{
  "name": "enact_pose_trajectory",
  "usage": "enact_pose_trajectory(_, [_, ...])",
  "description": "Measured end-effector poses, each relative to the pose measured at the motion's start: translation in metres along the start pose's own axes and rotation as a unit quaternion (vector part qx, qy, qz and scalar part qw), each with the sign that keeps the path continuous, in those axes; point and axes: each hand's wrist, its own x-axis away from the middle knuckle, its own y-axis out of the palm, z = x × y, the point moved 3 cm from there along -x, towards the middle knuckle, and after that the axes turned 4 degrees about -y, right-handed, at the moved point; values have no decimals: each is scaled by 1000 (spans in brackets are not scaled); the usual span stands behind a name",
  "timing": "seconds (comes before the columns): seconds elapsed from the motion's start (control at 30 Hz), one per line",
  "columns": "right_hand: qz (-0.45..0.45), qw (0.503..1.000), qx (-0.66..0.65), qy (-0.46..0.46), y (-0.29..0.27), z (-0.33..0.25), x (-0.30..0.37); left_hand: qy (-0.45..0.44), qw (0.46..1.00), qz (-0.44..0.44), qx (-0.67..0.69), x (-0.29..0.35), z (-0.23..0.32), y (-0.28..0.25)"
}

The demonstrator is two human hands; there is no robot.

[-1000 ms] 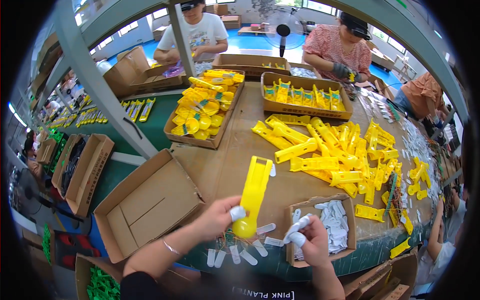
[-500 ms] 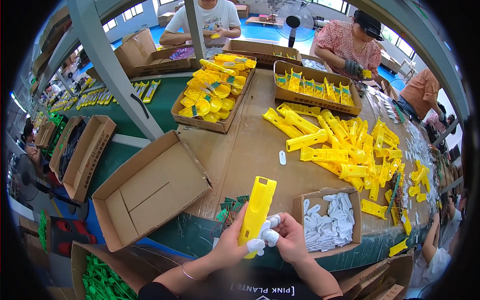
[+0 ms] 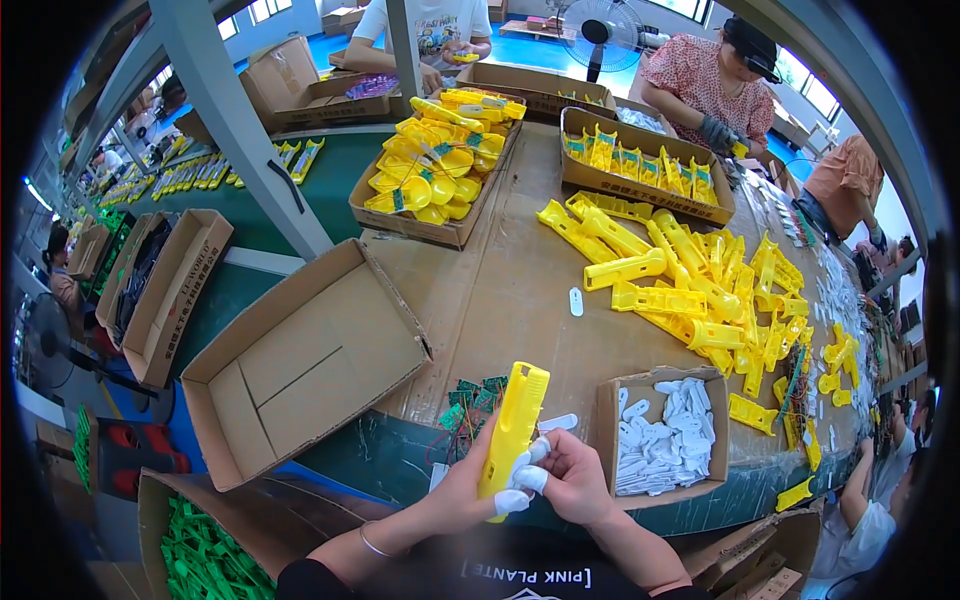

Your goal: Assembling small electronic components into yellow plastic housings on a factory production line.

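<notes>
My left hand grips a long yellow plastic casing, held upright and slightly tilted above the table's near edge. White finger covers are on my fingertips. The fingers of my right hand are pinched together against the casing's lower right side; what lies between them is hidden. A small white oblong piece shows just beyond my right hand; whether it is held or lies on the table I cannot tell. Small green circuit boards with thin wires lie behind my left hand. A box of white oblong pieces stands to the right.
Loose yellow casings are heaped at the right. An empty cardboard tray lies tilted at the left. Boxes of yellow parts and filled casings stand farther back. Green parts fill a box at lower left. Co-workers sit across the table.
The view has shifted slightly. My right fingers have closed in against the casing, and a white oblong piece now shows beyond them. A co-worker at the back has moved their hands apart.
</notes>
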Motion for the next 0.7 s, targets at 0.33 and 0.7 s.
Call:
enact_pose_trajectory(0.33, [213, 965, 130, -83, -37, 28, -36, 15, 966, 209, 155, -2, -1, -72])
enact_pose_trajectory(0.7, [183, 762, 562, -266, -13, 23, -88, 46, 981, 170, 77, -47, -7, -88])
